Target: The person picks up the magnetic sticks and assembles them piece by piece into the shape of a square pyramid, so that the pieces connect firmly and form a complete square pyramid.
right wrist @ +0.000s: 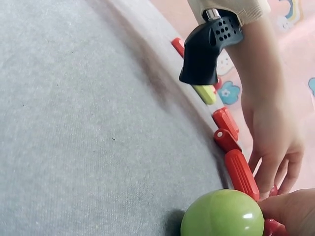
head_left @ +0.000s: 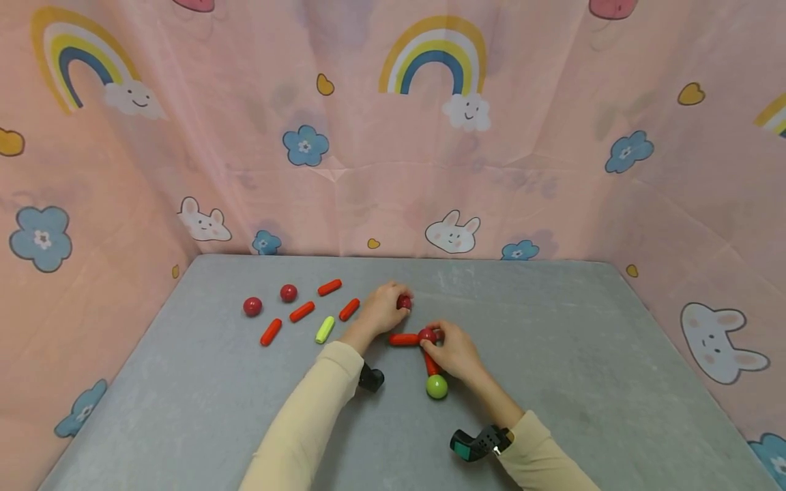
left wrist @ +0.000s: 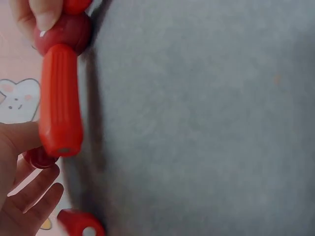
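Note:
In the head view my left hand (head_left: 382, 308) holds a dark red ball (head_left: 404, 302) between thumb and fingers, above the far middle of the table. My right hand (head_left: 456, 351) grips another dark red ball (head_left: 427, 335). From that second ball one red rod (head_left: 403, 339) points left. Another red rod (head_left: 432, 365) runs from it toward the near side, with a green ball (head_left: 437, 387) at its end. In the left wrist view the ribbed red rod (left wrist: 61, 98) partly covers the ball (left wrist: 42, 158) in my left hand.
Two red balls (head_left: 252, 306) (head_left: 288, 293) lie on the grey table (head_left: 583, 354) at the left. Near them are several loose red rods (head_left: 301, 312) and one yellow-green rod (head_left: 325, 330). A pink patterned cloth (head_left: 540, 116) hangs behind the table and along its sides.

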`<state>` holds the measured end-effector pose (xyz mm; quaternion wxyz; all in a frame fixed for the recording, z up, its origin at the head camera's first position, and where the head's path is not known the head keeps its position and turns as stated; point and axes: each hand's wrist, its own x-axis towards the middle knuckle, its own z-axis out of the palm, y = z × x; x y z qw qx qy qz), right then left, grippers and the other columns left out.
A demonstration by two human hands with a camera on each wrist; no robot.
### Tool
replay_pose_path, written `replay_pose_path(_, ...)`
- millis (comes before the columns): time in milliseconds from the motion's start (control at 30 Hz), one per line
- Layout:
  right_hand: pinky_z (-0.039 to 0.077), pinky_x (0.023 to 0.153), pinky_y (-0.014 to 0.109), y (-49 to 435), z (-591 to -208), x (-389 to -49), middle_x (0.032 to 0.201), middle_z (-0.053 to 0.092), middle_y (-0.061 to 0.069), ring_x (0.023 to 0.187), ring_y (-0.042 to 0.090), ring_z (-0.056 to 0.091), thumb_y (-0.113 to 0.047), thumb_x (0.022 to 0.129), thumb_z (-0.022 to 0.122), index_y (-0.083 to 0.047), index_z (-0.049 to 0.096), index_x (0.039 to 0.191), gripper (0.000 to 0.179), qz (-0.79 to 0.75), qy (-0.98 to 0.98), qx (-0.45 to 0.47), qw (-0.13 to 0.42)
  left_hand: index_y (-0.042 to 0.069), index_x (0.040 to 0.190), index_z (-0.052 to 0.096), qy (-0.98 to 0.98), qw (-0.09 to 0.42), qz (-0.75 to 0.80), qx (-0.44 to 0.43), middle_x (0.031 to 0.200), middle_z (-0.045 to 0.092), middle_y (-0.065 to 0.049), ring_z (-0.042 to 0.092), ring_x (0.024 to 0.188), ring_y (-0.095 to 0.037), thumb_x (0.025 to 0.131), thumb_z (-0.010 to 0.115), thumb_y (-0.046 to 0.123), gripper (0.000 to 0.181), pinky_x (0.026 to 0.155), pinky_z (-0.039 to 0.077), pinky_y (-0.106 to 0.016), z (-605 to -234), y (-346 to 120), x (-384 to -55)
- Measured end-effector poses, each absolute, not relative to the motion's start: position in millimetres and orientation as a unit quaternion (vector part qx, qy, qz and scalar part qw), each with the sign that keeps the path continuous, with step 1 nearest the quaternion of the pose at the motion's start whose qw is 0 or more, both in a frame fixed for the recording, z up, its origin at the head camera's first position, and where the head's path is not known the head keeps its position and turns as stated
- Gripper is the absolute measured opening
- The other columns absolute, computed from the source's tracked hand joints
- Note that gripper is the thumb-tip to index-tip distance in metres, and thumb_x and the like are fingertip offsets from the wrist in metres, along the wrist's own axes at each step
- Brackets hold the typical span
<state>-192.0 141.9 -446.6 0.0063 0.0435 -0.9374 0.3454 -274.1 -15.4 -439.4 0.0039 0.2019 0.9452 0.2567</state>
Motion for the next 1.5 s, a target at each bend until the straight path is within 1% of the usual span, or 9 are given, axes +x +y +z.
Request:
replay_pose_path(100,0.041,0.061,0.030,141.9,-446.8,-191.6,0.088,0.062,0.011,0.071,0.018,0.052,-0.017,0.081,0.068,0.000,0.062,0.105,0.030,0.346,-0.937,0.043,0.008,0.014,0.112,0.064,0.940,0.001,0.269,0.209,0.109,0.061,-0.007,0.054,0.094,-0.021,0.083,0.068,0.018,0.029,0.081,0.047,-0.035,-433.8,-19.2,-271.1)
replay_pose_path(367,0.042,0.062,0.030,144.3,-447.5,-189.1,0.089,0.062,0.012,0.072,0.019,0.051,-0.016,0.081,0.067,0.000,0.062,0.105,0.029,0.351,-0.935,0.044,0.009,0.013,0.109,0.065,0.933,-0.010,0.278,0.227,0.103,0.065,-0.003,0.057,0.089,-0.015,0.081,0.070,0.018,0.029,0.076,0.048,-0.030,-422.8,-36.4,-261.5)
replay_pose_path(500,0.044,0.066,0.034,145.4,-448.5,-188.3,0.091,0.062,0.013,0.075,0.020,0.053,-0.016,0.082,0.067,-0.001,0.062,0.105,0.028,0.350,-0.935,0.047,0.011,0.011,0.108,0.065,0.929,-0.007,0.293,0.227,0.100,0.065,-0.003,0.057,0.086,-0.015,0.080,0.070,0.016,0.028,0.074,0.048,-0.029,-420.5,-47.5,-255.3)
replay_pose_path(600,0.044,0.067,0.035,146.2,-448.8,-187.6,0.091,0.063,0.013,0.077,0.021,0.054,-0.015,0.081,0.068,-0.002,0.062,0.104,0.027,0.350,-0.935,0.051,0.016,0.012,0.108,0.065,0.927,-0.010,0.298,0.226,0.099,0.064,-0.002,0.056,0.086,-0.016,0.080,0.070,0.016,0.028,0.073,0.049,-0.028,-419.9,-55.9,-250.3)
replay_pose_path(833,0.043,0.066,0.033,146.9,-449.0,-185.2,0.090,0.063,0.013,0.077,0.020,0.053,-0.015,0.081,0.068,-0.001,0.063,0.103,0.026,0.349,-0.935,0.057,0.025,0.013,0.105,0.065,0.924,-0.033,0.301,0.235,0.100,0.062,-0.001,0.057,0.088,-0.017,0.079,0.070,0.015,0.027,0.074,0.049,-0.030,-417.8,-69.7,-236.8)
replay_pose_path(1000,0.042,0.065,0.032,146.8,-448.8,-182.9,0.090,0.063,0.012,0.076,0.020,0.053,-0.014,0.081,0.068,-0.001,0.063,0.102,0.026,0.352,-0.934,0.059,0.028,0.013,0.104,0.065,0.921,-0.038,0.296,0.251,0.100,0.061,0.000,0.057,0.087,-0.017,0.079,0.071,0.016,0.026,0.072,0.048,-0.029,-419.7,-75.0,-223.5)
replay_pose_path(1233,0.042,0.065,0.032,146.9,-448.2,-181.1,0.089,0.062,0.011,0.076,0.020,0.053,-0.016,0.082,0.067,-0.002,0.063,0.103,0.026,0.352,-0.934,0.053,0.023,0.012,0.103,0.064,0.915,-0.028,0.301,0.269,0.098,0.060,0.002,0.054,0.082,-0.013,0.079,0.072,0.018,0.027,0.069,0.046,-0.023,-428.5,-78.9,-211.5)
replay_pose_path(1500,0.043,0.067,0.033,146.1,-447.9,-180.1,0.092,0.062,0.012,0.078,0.021,0.053,-0.017,0.082,0.067,-0.002,0.063,0.104,0.027,0.353,-0.934,0.049,0.016,0.010,0.102,0.064,0.907,-0.026,0.307,0.286,0.090,0.059,0.003,0.054,0.076,-0.013,0.078,0.074,0.017,0.027,0.064,0.044,-0.022,-435.9,-81.8,-205.7)
